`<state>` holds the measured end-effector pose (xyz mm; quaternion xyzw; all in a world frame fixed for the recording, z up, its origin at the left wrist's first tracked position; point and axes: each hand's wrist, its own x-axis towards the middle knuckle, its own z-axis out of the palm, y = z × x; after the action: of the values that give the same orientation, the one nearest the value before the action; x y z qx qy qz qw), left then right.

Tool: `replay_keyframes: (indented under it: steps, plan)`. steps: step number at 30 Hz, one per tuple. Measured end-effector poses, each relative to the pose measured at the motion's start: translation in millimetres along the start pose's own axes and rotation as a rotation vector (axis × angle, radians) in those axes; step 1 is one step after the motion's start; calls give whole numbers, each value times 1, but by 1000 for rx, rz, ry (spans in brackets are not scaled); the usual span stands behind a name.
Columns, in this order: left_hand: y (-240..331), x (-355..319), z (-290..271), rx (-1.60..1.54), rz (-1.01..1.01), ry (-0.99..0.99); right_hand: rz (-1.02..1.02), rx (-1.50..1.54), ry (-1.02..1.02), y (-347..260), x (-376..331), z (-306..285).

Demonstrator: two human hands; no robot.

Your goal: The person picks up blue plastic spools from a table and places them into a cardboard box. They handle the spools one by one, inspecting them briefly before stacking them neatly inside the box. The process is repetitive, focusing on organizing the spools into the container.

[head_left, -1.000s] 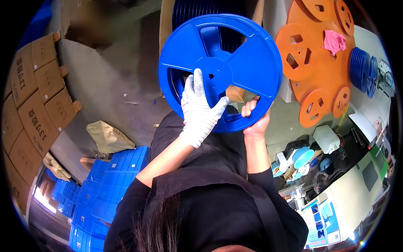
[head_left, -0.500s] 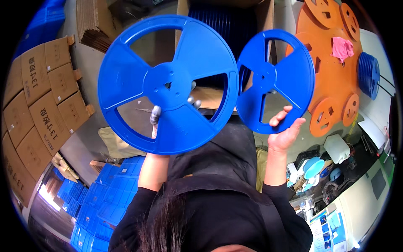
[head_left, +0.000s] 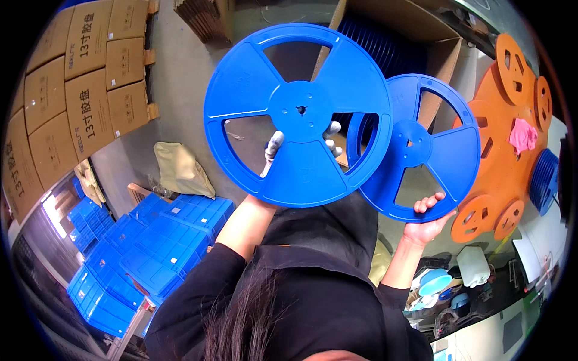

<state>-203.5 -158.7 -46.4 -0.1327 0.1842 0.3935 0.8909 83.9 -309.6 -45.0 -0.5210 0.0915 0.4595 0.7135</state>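
Observation:
A large blue plastic reel with three wide cutouts is held up in front of me, its round face toward me. My left hand, wearing a pale glove, grips it from behind; the thumb and fingertips show through two cutouts, the palm is hidden. To the right, a second blue reel tilts away, its left edge passing behind the first. My right hand holds its lower rim, with bare fingers coming through a cutout. Whether the two reels touch cannot be made out.
Beyond the reels stands an open cardboard box packed with blue reels. At right is an orange round table with orange discs, a pink cloth and stacked blue reels. Cartons and blue crates fill the left.
My view has turned, so the surroundings have shifted. Both reels now sit farther right in the picture; the right one has turned in my hand and overlaps behind the left one.

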Motion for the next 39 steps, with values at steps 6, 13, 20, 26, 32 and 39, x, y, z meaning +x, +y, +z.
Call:
replay_keyframes:
  steps: [6,13,20,26,32,39]
  plan:
    - [-2,2,-4,-17,14,-38,20,-9,-23,4,1,-6]
    - [6,-7,4,22,149,-29,170,180,74,8,14,-19]
    - [59,-35,-10,177,298,-173,187,283,-24,22,19,-22]
    - [74,-30,-7,403,376,-153,129,298,69,27,25,27]
    - [46,-21,-2,436,390,-5,4,278,-3,10,27,53]
    - [21,-8,9,545,298,123,-229,-24,-96,9,8,91]
